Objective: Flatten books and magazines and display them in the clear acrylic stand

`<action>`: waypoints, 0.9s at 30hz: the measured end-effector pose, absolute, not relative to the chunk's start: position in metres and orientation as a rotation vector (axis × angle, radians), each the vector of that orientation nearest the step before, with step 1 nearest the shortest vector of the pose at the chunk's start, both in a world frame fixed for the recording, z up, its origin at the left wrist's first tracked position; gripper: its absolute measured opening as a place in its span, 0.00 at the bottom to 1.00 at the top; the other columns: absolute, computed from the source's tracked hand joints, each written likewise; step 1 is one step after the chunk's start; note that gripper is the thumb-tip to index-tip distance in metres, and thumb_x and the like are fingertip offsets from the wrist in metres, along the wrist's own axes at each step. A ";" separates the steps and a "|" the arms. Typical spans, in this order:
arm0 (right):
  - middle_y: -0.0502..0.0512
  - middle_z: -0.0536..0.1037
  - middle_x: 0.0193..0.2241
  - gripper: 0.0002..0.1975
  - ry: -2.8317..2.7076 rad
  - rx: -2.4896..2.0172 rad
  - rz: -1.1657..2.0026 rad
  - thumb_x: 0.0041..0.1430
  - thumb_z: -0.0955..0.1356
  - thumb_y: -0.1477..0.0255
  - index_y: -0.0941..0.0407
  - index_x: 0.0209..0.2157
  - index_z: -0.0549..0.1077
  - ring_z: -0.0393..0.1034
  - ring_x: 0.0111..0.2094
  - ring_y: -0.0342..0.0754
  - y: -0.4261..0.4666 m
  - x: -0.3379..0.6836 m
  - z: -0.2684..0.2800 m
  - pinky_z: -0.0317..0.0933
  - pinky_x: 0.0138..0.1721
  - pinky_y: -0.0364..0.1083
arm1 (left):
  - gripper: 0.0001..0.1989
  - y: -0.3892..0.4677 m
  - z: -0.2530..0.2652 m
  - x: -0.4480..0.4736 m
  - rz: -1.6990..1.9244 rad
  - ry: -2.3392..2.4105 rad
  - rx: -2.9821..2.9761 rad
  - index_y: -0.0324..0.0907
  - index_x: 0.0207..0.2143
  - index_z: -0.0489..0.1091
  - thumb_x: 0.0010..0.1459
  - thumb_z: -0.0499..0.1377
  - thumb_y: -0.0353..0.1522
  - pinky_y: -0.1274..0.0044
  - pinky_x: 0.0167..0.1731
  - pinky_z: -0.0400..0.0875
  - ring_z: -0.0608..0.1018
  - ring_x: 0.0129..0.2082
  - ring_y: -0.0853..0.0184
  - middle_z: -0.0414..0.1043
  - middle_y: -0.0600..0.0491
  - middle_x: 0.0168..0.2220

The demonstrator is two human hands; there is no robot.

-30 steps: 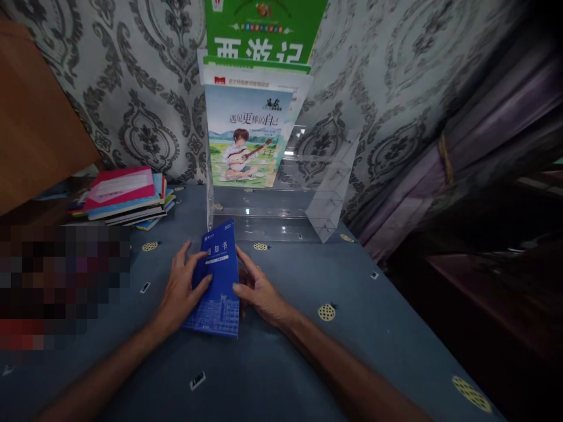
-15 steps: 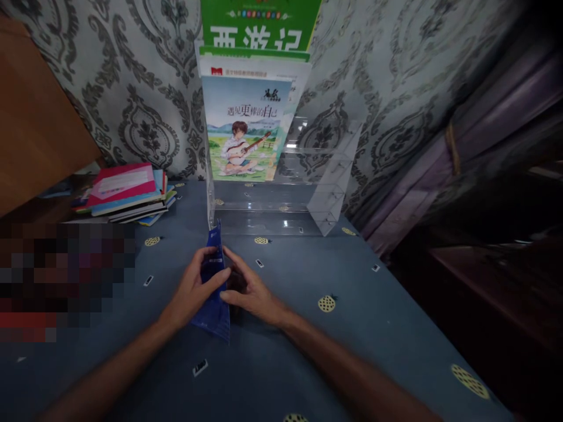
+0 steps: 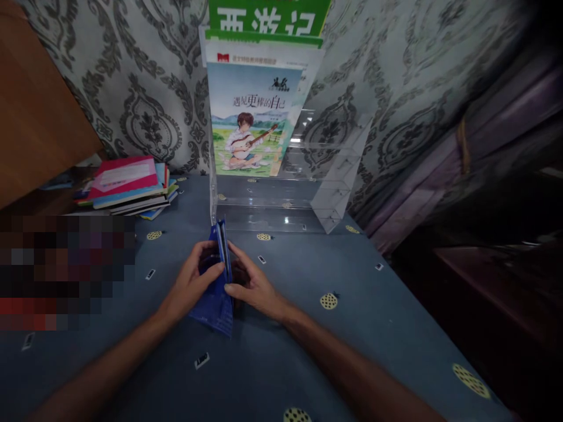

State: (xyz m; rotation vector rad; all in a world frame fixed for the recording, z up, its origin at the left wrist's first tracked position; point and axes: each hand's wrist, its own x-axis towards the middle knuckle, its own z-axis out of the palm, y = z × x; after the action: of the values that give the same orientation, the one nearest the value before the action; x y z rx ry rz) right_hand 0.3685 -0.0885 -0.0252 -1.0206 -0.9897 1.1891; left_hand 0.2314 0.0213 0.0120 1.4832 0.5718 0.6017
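Observation:
A thin blue book (image 3: 215, 310) stands on edge on the table between my two hands, its cover splaying toward me at the bottom. At its top end a narrow gap shows pale layers inside. My left hand (image 3: 193, 281) grips it from the left, thumb resting on the near edge and fingers curled behind the cover. From the right, my right hand (image 3: 257, 290) holds the same book, thumb on its edge and fingers along the far side. The right palm side is in shadow.
A clear acrylic rack (image 3: 334, 199) stands beyond my hands, holding a guitar-player book (image 3: 253, 129) and a green book (image 3: 268, 17). Stacked books (image 3: 127, 187) lie at the back left. Patterned blue cloth covers the table (image 3: 285, 363); a purple curtain (image 3: 422, 187) hangs right.
The blue book has turned slightly and its top has parted, showing a gap between layers. Both hands keep their hold. The whole view has shifted a little.

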 end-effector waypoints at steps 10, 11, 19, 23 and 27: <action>0.58 0.73 0.52 0.36 -0.960 -1.020 1.119 0.59 0.72 0.60 0.47 0.65 0.58 0.71 0.44 0.50 -0.086 0.368 -0.025 0.71 0.43 0.51 | 0.17 0.027 0.009 0.226 0.676 0.541 1.393 0.44 0.48 0.70 0.56 0.63 0.37 0.67 0.53 0.68 0.74 0.55 0.55 0.75 0.48 0.51; 0.58 0.73 0.52 0.35 -0.961 -1.018 1.108 0.59 0.72 0.60 0.48 0.64 0.59 0.71 0.45 0.50 -0.086 0.368 -0.025 0.71 0.44 0.51 | 0.17 0.027 0.009 0.226 0.683 0.544 1.389 0.44 0.48 0.70 0.56 0.63 0.37 0.67 0.54 0.68 0.74 0.55 0.55 0.75 0.48 0.51; 0.56 0.76 0.45 0.30 -0.898 -1.048 1.116 0.60 0.70 0.53 0.49 0.59 0.65 0.73 0.41 0.51 -0.089 0.367 -0.018 0.72 0.40 0.50 | 0.22 0.026 0.008 0.226 0.642 0.639 1.454 0.44 0.48 0.71 0.56 0.63 0.46 0.67 0.54 0.67 0.74 0.55 0.55 0.74 0.47 0.52; 0.54 0.76 0.48 0.25 -0.886 -1.068 1.078 0.59 0.72 0.57 0.50 0.55 0.69 0.73 0.46 0.50 -0.088 0.367 -0.019 0.67 0.54 0.55 | 0.25 0.038 -0.003 0.226 0.705 0.710 1.567 0.43 0.51 0.68 0.54 0.65 0.45 0.63 0.57 0.65 0.71 0.58 0.52 0.71 0.45 0.55; 0.54 0.77 0.48 0.23 -0.864 -1.037 1.053 0.58 0.73 0.57 0.49 0.52 0.71 0.73 0.48 0.51 -0.085 0.369 -0.024 0.65 0.56 0.56 | 0.28 0.054 -0.011 0.225 0.840 0.782 1.591 0.43 0.54 0.62 0.54 0.63 0.42 0.60 0.62 0.61 0.68 0.62 0.53 0.66 0.43 0.60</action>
State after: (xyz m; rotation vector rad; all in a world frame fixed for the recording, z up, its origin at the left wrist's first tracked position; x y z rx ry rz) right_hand 0.3693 -0.0852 -0.0241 -1.0369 -0.8644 1.0530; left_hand 0.2249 0.0541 -0.0112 1.5912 0.7817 0.8404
